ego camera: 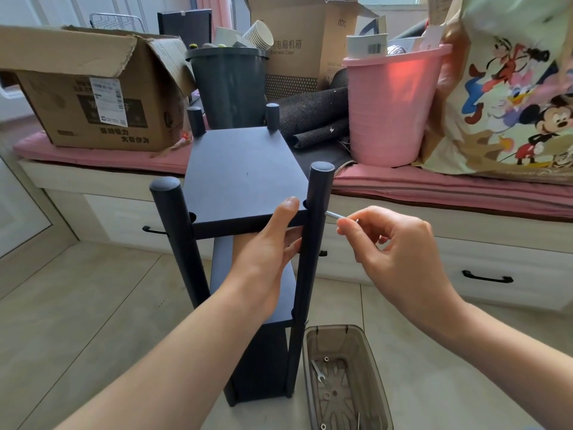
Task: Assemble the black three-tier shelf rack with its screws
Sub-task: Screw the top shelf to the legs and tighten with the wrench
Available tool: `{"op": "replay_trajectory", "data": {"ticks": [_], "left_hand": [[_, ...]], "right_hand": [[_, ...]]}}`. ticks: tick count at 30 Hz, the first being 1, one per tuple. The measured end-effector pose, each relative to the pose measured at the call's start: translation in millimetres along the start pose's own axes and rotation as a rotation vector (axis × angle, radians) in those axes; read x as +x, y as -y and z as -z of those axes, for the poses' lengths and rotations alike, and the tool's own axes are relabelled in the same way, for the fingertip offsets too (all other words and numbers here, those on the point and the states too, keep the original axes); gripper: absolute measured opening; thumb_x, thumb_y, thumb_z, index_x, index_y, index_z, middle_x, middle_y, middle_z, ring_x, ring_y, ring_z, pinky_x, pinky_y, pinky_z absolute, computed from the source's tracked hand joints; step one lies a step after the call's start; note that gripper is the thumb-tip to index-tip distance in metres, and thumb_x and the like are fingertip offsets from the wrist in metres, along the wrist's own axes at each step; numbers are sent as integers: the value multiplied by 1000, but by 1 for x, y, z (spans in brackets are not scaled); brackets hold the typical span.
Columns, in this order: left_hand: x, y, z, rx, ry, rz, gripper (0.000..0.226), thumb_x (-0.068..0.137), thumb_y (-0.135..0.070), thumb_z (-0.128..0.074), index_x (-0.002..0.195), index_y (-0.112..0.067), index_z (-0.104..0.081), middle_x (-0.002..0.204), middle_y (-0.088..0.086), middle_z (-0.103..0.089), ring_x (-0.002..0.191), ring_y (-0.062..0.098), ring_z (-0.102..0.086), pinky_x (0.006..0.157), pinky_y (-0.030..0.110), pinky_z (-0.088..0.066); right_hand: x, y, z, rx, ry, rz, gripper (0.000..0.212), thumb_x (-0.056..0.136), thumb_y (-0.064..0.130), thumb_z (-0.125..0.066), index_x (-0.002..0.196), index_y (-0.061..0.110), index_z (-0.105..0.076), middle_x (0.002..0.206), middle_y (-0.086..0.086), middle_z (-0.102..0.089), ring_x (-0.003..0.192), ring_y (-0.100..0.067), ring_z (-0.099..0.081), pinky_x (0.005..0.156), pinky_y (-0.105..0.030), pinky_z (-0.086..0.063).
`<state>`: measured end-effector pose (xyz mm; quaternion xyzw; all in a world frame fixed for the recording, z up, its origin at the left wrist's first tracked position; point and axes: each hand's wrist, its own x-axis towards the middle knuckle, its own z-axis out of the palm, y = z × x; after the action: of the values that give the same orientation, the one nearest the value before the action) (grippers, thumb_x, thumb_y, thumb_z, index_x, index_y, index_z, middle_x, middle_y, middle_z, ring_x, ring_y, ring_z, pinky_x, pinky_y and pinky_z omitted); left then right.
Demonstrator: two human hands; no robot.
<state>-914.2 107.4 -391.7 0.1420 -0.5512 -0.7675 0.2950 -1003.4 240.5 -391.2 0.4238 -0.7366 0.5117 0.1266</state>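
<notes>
I see the black shelf rack (245,169) standing upright on the tiled floor at the centre of the frame, its four round posts rising above the top shelf. My left hand (273,252) is clamped on the front edge of that top shelf, thumb lying on the board and fingers curled underneath, just beside the near right post (313,228). My right hand (393,243), right of centre, pinches a thin silver hex key (336,215) between thumb and fingertips; its tip touches the outer side of that post at shelf level. At the lower right of the frame a translucent brown bin (347,377) sits on the floor just beside the rack, holding a small flat wrench (317,370) and a few washers.
</notes>
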Motion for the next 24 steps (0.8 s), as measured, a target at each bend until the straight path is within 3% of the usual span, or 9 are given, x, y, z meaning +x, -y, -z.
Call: {"op": "replay_trajectory", "data": {"ticks": [6,9,15,20,22,24], "left_hand": [[-1,0,-2,17,-11,0,42,99,-29,-60,67,-49,-77,85,-11,-79,89,12,-77,83,27,-55],[-2,-1,-3,12,-26,-3,40,99,-29,-61,67,-49,-77,84,-10,-79,89,13,-77,89,32,-54],[-3,0,-3,-14,-81,2,37,97,-28,-65,67,-44,-78,86,-4,-80,91,20,-77,96,38,-54],[-1,2,-2,-30,-119,15,18,96,-24,-66,81,-22,-77,90,2,-80,90,25,-78,88,34,-61],[-1,1,-1,-47,-121,16,8,96,-23,-67,90,-20,-70,89,3,-80,89,26,-78,83,30,-62],[-1,1,-1,-53,-115,18,12,97,-24,-66,87,-22,-72,88,2,-80,88,25,-78,79,26,-62]], "right_hand": [[1,-1,1,-111,13,78,27,90,38,-63,83,14,-74,54,9,-57,49,-14,-56,53,-23,-44],[1,-2,0,-154,39,95,27,91,37,-64,84,14,-74,53,10,-56,49,-12,-55,53,-26,-46],[6,-1,-5,-143,51,83,21,92,34,-65,83,18,-74,51,15,-54,49,-7,-53,56,-16,-38],[11,0,-9,-128,87,59,24,95,35,-61,80,18,-70,51,14,-54,52,-3,-56,59,-16,-40],[13,0,-9,-124,97,53,28,96,36,-58,79,17,-70,51,11,-56,52,-6,-56,61,-21,-44],[14,1,-9,-127,109,43,32,96,39,-55,79,16,-70,50,9,-57,52,-9,-57,64,-30,-49]]}}
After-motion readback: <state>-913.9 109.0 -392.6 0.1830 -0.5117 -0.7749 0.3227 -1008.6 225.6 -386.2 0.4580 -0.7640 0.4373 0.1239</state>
